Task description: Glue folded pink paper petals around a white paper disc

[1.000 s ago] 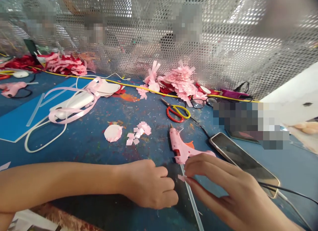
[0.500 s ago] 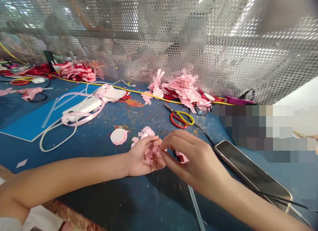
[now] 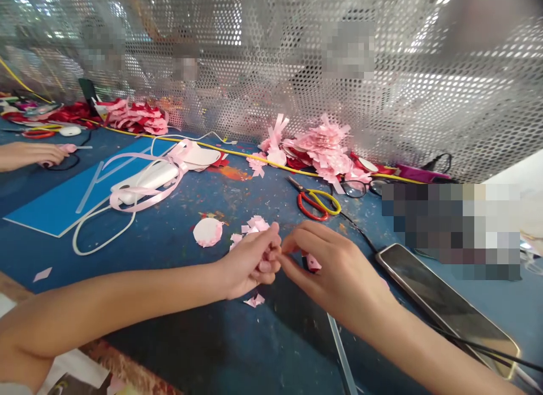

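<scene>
Perforated metal mesh point(image 3: 271, 72) closes off the back of a scuffed blue table point(image 3: 169, 304), and places are given from the scissors point(image 3: 316, 201) lying on it. Far to the left of the scissors, another person's hand point(image 3: 31, 154) is seen at the table edge. Pink ribbon point(image 3: 139, 185) is looped well left of them, and a pink paper disc point(image 3: 207, 232) lies nearer, left and towards the viewer. Just below the scissors the left hand point(image 3: 250, 262) is curled closed around small pink paper pieces point(image 3: 267, 253), and the right hand point(image 3: 335, 273) meets it, fingertips pinched at those pieces. A phone point(image 3: 445, 307) lies to the lower right of the scissors
</scene>
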### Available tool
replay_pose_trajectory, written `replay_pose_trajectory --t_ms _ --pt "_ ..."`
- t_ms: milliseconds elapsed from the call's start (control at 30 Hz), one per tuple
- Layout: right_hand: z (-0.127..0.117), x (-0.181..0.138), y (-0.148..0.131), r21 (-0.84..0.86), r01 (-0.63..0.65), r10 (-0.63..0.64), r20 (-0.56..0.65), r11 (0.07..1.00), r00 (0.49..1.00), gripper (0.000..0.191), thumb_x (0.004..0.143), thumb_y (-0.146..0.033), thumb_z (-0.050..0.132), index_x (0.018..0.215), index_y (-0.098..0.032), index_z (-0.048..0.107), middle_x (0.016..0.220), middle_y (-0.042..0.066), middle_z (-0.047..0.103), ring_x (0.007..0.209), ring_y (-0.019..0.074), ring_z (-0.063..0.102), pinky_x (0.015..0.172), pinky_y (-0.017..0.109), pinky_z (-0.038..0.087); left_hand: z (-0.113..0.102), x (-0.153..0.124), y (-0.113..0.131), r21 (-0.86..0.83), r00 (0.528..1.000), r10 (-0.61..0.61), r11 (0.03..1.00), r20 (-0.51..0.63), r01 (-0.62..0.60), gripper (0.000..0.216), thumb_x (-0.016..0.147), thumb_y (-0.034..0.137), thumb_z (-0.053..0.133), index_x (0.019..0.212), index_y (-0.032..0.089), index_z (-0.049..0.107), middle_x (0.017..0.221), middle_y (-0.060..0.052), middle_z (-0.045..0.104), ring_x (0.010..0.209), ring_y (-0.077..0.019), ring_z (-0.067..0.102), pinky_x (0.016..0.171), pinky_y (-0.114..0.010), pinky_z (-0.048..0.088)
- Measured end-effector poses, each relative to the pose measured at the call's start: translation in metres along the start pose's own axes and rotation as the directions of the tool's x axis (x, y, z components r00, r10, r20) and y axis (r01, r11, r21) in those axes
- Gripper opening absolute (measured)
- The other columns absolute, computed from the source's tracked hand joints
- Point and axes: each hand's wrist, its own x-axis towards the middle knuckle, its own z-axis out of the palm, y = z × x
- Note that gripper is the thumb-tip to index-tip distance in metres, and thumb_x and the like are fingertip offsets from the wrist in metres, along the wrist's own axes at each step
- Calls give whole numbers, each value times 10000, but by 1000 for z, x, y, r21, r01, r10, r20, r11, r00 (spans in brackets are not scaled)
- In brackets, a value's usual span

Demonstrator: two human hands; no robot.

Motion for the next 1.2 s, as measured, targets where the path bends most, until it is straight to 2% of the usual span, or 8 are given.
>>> replay_pose_trajectory --t_ms 100,233,300,400,667,867,1033,1200 --pt "-4 0 1 -23 -12 14 50 1000 999 63 828 -159 552 771 -176 572 738 6 562 622 119 523 562 232 407 -4 -2 15 -135 997 -74 988 9 75 427 879 426 526 589 153 372 465 100 266 313 -1 242 287 -78 133" --pt "8 -4 1 -153 -31 76 299 988 951 100 787 -166 609 885 -188 597 834 21 600 699 160 586 630 278 458 -9 -5 30 -291 996 -78 953 33 84 517 939 434 383 516 152 290 454 77 238 298 -18 296 275 -96 103" --pt "22 -5 -1 -240 77 17 367 968 930 136 786 -172 618 920 -185 606 880 41 620 812 214 606 736 356 469 -11 -5 33 -339 998 -58 939 10 58 524 945 428 365 506 152 293 449 70 256 291 -24 319 273 -100 95" --pt "38 -7 -4 -300 190 -50 420 935 906 89 802 -103 584 840 -179 608 852 39 625 773 208 602 662 331 470 -14 -4 33 -390 998 -42 921 -39 24 523 951 409 359 499 151 310 440 70 273 268 -18 311 268 -102 101" --pt "28 -11 -14 -12 132 -119 354 991 927 90 866 -114 525 840 -188 568 817 3 596 669 133 579 579 254 470 -16 1 32 -404 993 35 912 -112 -77 497 980 352 300 550 135 424 450 62 320 288 -18 330 278 -112 183" --pt "40 -22 -29 -139 375 -280 447 917 850 196 711 -22 617 812 -183 571 821 21 613 678 182 579 538 286 483 -17 5 25 -392 991 30 916 -134 -81 435 970 294 323 589 137 460 470 38 362 383 -65 418 366 -153 325" --pt "29 -18 -22 -47 321 -299 261 946 918 145 812 -31 527 806 -169 572 807 26 610 682 145 559 591 250 477 -7 1 17 -393 978 1 915 -211 -86 394 967 267 338 648 116 514 578 -10 504 523 -78 535 549 -182 459" --pt "15 -12 -6 -129 219 -225 -36 967 974 179 913 -134 429 818 -154 579 814 56 599 731 179 545 711 367 463 2 -10 5 -286 978 -190 945 -83 159 469 971 351 287 723 86 585 589 -32 556 470 -82 527 511 -202 460"
